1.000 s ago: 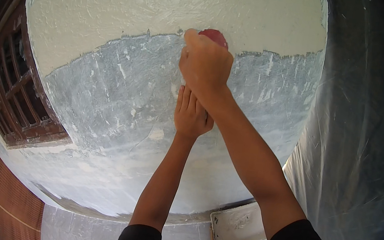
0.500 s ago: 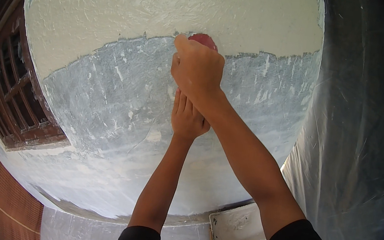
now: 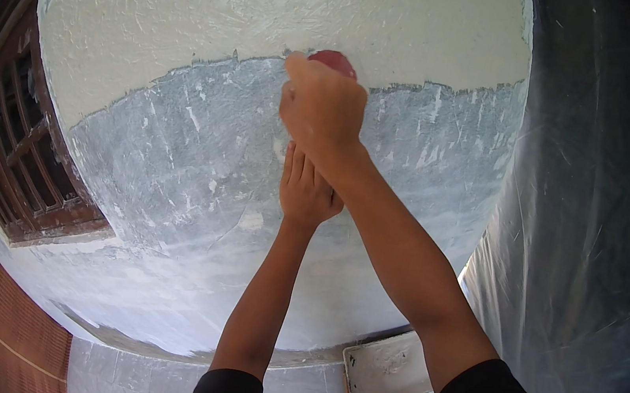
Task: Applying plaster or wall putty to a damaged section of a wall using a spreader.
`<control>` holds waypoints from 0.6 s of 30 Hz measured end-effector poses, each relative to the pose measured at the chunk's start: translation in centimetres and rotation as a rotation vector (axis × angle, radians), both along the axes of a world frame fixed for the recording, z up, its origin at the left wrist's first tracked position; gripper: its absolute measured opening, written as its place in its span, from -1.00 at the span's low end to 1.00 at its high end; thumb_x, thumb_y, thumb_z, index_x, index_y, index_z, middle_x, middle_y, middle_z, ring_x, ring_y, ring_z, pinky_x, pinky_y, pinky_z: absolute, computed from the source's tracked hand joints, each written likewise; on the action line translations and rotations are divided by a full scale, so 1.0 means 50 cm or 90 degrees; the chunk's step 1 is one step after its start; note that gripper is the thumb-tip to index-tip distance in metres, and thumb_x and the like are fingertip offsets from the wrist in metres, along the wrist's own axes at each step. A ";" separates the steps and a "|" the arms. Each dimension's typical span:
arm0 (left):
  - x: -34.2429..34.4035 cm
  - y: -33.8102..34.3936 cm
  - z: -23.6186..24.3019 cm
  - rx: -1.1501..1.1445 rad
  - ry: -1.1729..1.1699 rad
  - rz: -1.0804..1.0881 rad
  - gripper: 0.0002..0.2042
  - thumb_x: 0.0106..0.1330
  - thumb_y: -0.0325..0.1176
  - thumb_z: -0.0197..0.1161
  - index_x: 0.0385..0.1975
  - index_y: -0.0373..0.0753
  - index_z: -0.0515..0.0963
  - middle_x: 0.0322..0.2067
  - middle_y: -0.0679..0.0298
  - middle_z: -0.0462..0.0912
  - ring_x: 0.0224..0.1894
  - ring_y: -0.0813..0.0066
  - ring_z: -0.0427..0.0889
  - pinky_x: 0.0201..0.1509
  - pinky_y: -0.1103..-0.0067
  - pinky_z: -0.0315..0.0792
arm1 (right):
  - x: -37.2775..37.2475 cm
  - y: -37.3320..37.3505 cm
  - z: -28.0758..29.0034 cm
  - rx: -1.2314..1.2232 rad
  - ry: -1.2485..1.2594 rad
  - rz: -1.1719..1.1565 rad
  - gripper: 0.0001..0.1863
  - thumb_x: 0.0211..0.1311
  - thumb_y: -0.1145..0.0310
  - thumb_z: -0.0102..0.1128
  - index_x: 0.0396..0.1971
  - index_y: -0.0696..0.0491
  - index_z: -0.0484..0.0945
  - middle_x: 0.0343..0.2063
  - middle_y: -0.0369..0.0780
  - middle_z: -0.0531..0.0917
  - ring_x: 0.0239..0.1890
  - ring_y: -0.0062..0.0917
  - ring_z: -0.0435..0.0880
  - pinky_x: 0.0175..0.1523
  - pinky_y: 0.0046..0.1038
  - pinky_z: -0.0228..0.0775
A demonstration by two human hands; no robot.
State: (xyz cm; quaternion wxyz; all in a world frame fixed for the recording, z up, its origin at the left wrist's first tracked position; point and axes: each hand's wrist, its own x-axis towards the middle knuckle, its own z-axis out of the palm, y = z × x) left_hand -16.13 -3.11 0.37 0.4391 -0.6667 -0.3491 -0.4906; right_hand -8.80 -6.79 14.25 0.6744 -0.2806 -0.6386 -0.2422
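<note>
My right hand [image 3: 325, 106] is closed in a fist at the border between the cream coat [image 3: 292, 10] and the bare grey wall [image 3: 202, 150]. It grips a tool of which only a rounded red part [image 3: 334, 61] shows above the knuckles; the rest is hidden by the fist. Just below, my left hand [image 3: 308, 190] has its fingers stretched upward, side by side, seemingly flat against the grey wall. The right wrist partly covers it. Rough texture marks the cream coat, and its lower edge is ragged.
A barred brown wooden window [image 3: 38, 152] is set in the wall at left. Clear plastic sheeting [image 3: 573, 230] hangs along the right. A dirty white tray [image 3: 387, 373] stands low near the wall's foot, and a reddish-brown ribbed surface [image 3: 14, 308] lies at lower left.
Almost nothing differs. Both hands and the red-topped tool appear very slightly higher and further left in the picture.
</note>
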 end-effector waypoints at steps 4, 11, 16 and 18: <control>0.016 -0.044 0.004 -0.165 -0.094 -0.158 -0.40 0.29 0.03 0.13 0.19 -0.30 0.38 0.15 0.00 0.48 0.24 -0.07 0.41 0.36 0.18 0.22 | 0.019 -0.054 -0.025 0.032 -0.053 0.044 -0.85 -0.06 0.54 0.20 -0.62 0.02 0.40 -0.74 -0.24 0.49 -0.67 -0.31 0.56 -0.57 -0.30 0.33; 0.008 -0.004 0.007 -0.014 -0.017 0.028 -0.53 0.26 -0.23 0.13 0.15 -0.29 0.38 0.26 0.02 0.39 0.35 -0.02 0.29 0.39 0.17 0.16 | 0.143 -0.076 -0.082 0.058 -0.062 0.125 -0.84 -0.03 0.53 0.21 -0.38 0.10 0.49 -0.55 -0.19 0.53 -0.58 -0.35 0.56 -0.51 -0.34 0.39; 0.007 0.002 0.010 0.021 -0.002 -0.044 -0.65 0.18 -0.40 0.05 -0.02 -0.31 0.33 0.29 -0.06 0.33 0.37 -0.14 0.22 0.37 0.03 0.12 | 0.256 -0.086 -0.136 -0.051 -0.036 -0.007 -0.86 0.09 0.57 0.18 -0.33 0.15 0.48 -0.51 -0.16 0.51 -0.56 -0.30 0.55 -0.49 -0.35 0.38; 0.007 0.004 0.012 0.025 0.001 -0.054 -0.65 0.18 -0.39 0.05 -0.02 -0.30 0.33 0.29 -0.06 0.33 0.37 -0.15 0.22 0.37 0.03 0.12 | 0.291 -0.095 -0.165 -0.072 -0.021 -0.020 -0.89 0.12 0.58 0.17 -0.34 0.15 0.47 -0.52 -0.17 0.49 -0.56 -0.30 0.54 -0.48 -0.36 0.37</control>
